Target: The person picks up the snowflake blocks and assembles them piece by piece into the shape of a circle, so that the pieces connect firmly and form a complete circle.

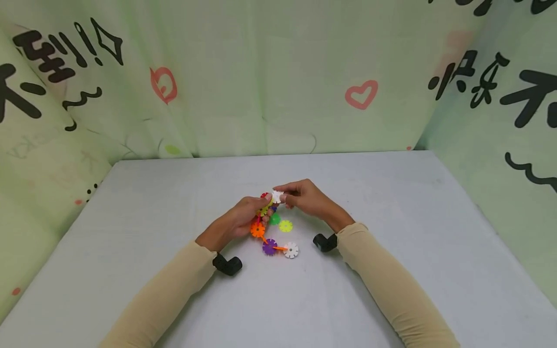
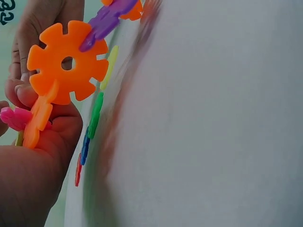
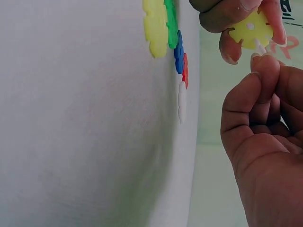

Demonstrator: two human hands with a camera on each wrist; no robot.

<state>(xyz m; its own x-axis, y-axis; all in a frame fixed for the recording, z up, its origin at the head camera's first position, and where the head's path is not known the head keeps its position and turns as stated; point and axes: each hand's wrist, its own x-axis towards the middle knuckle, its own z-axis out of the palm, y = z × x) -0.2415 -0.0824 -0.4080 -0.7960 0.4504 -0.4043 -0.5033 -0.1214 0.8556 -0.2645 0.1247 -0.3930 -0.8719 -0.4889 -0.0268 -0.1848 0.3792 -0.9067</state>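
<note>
My left hand [image 1: 240,216] grips a chain of interlocking notched plastic discs. A yellow disc [image 3: 251,30] is at the gripped end, held between thumb and fingers. Below it hang a pink disc [image 2: 16,118], orange discs [image 2: 66,64], a purple disc [image 1: 270,247] and, at the low end, a white disc [image 1: 291,250]. With thumb and fingertips my right hand [image 1: 310,199] pinches another white disc [image 1: 277,196] at the yellow disc's edge. Seen from the right wrist, it is mostly hidden by the fingers; how far it sits in a notch I cannot tell.
Loose discs lie in a row on the white table [image 1: 370,290] under the hands: yellow [image 1: 285,226], green [image 1: 275,219], blue [image 3: 179,52], red [image 3: 185,71] and white [image 3: 182,102]. Black wrist mounts [image 1: 227,265] project from both sleeves. A printed curtain [image 1: 261,72] encloses the table's back and sides.
</note>
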